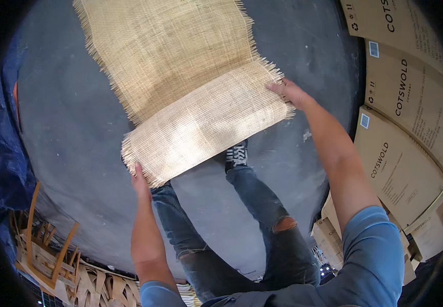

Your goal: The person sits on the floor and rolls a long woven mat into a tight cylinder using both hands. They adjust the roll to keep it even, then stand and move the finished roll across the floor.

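A long strip of woven cane webbing [170, 46], straw-coloured with frayed side edges, stretches away from me over the dark floor. Its near end curves up into a roll or fold in front of my shins. My left hand [140, 183] grips the roll's lower left corner, thumb on top and the other fingers hidden beneath. At the opposite end, my right hand [290, 94] is closed round the frayed right edge, thumb lying over the weave. Part of one dark shoe [238, 155] shows just under the webbing's near edge.
Large cardboard boxes [393, 158] are stacked along the right side. Wooden chair frames [52, 261] and cut curved strips [101, 287] lie at the lower left. A blue tarpaulin [6, 133] hangs along the left. Grey floor [73, 117] surrounds the webbing.
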Demonstrator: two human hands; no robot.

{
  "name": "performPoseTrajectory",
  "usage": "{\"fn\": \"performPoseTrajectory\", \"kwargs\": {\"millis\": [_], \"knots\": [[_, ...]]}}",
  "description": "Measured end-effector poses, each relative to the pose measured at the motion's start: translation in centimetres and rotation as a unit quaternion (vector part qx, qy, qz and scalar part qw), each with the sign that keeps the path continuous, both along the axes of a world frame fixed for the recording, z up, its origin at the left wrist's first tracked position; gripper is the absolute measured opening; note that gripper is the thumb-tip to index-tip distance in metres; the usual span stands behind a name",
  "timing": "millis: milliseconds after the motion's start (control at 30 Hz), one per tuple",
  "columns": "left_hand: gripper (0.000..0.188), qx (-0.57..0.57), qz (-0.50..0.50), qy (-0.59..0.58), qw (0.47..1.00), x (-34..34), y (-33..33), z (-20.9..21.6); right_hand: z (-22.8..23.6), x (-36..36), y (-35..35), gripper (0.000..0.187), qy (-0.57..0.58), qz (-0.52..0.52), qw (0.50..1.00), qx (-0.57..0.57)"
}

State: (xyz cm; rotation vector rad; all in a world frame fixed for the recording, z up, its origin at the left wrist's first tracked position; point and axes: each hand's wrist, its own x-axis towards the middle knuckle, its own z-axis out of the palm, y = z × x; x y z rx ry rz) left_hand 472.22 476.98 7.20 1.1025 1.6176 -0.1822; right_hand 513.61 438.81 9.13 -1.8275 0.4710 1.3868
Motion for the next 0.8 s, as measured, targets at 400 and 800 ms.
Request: {"fn": "performPoseTrajectory", "kwargs": {"millis": [400,800], "knots": [[0.064,0.014,-0.006,-0.072,0.997,-2.9,-5.9,2.1,2.7,-10.8,-11.6,0.079,-0.103,-0.085,0.985,-0.107],[0.098,0.057,-0.311,0.228,0.921,-0.5,-1.0,-0.5,4.1,-3.5,-1.8,0.09,-0.093,0.203,0.905,-0.363]]}}
